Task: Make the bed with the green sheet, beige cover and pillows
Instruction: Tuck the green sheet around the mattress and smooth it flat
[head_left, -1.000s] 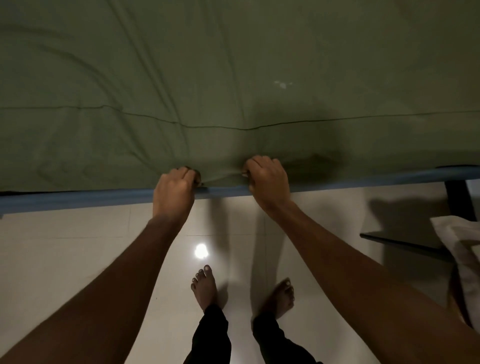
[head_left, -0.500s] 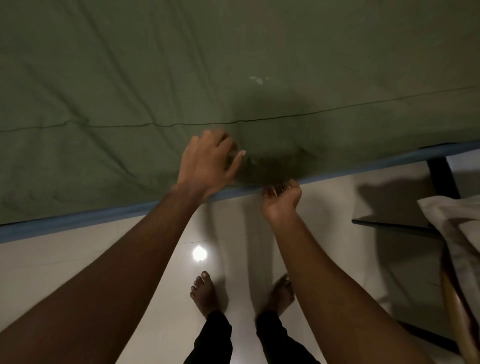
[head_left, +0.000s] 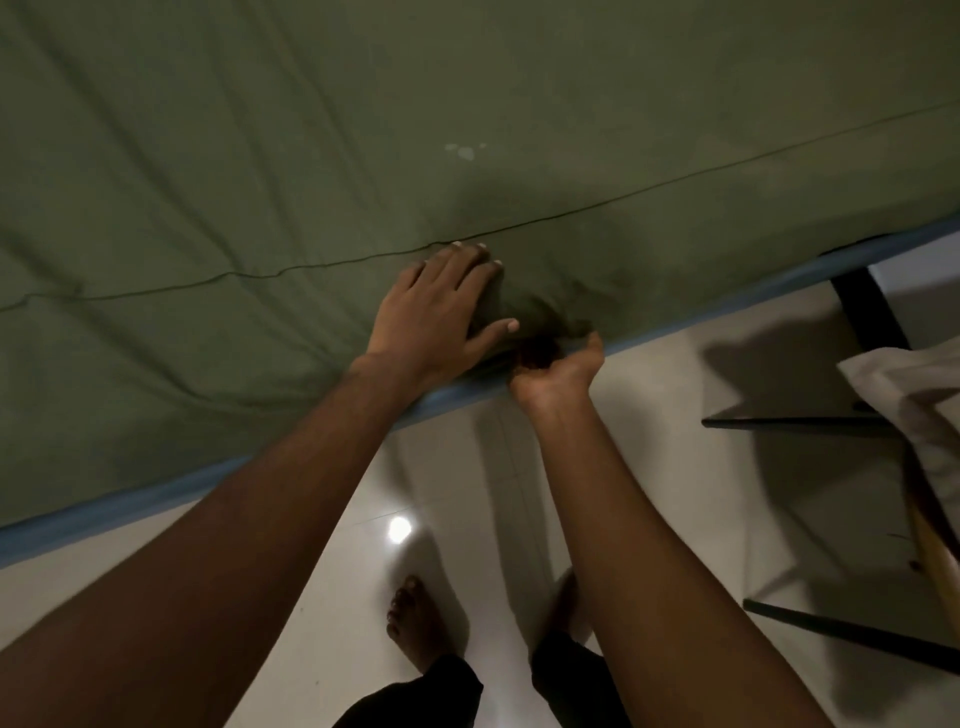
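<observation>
Our left hand (head_left: 436, 312) has slid up and now lies flat, fingers straight, on the green sheet (head_left: 260, 156) at 12 o'clock. Our right hand (head_left: 556, 371), palm up, reaches under its edge; we cannot tell its grip.

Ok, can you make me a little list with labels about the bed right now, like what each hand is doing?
sheet: green sheet spread over the bed, creased, hanging down the near side
left hand: left hand pressed flat on the sheet, fingers straight
right hand: right hand palm up at the sheet's lower edge, fingers curled; grip hidden in shadow
bed edge: blue strip just below the sheet
floor: shiny pale tiles with bare feet on them
right side: pale fabric; pillow or cover, cannot tell
</observation>
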